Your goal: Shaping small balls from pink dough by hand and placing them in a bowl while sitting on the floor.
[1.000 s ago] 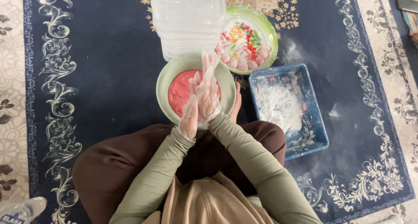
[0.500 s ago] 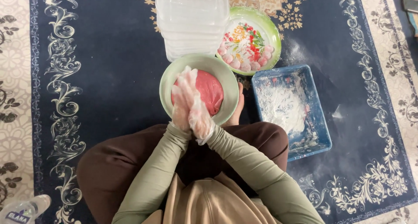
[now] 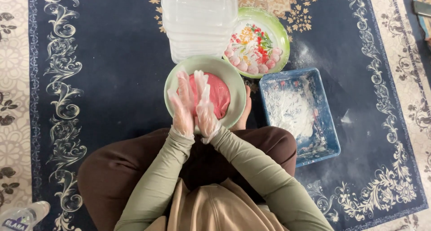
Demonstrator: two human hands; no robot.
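While you sit cross-legged on the dark blue carpet [image 3: 112, 78], your left hand [image 3: 183, 106] and right hand [image 3: 206, 108], both in thin clear plastic gloves, stand pressed palm to palm over the pale green bowl [image 3: 173, 85]. Fingers are straight, so neither grip is closed on anything you can see; whether a bit of dough sits between the palms you cannot tell. Inside the bowl lies a smooth, flattened mass of pink-red dough [image 3: 219, 94], showing at 3 o'clock of your hands. Touching the bowl's rim at 12 o'clock is a stack of clear plastic boxes [image 3: 200, 19]. At 1 o'clock a flowered green-rimmed plate [image 3: 274, 31] carries small pink dough balls [image 3: 251, 64]. At 3 o'clock a blue tray [image 3: 330, 136] holds white flour. Open carpet lies at 9 o'clock.
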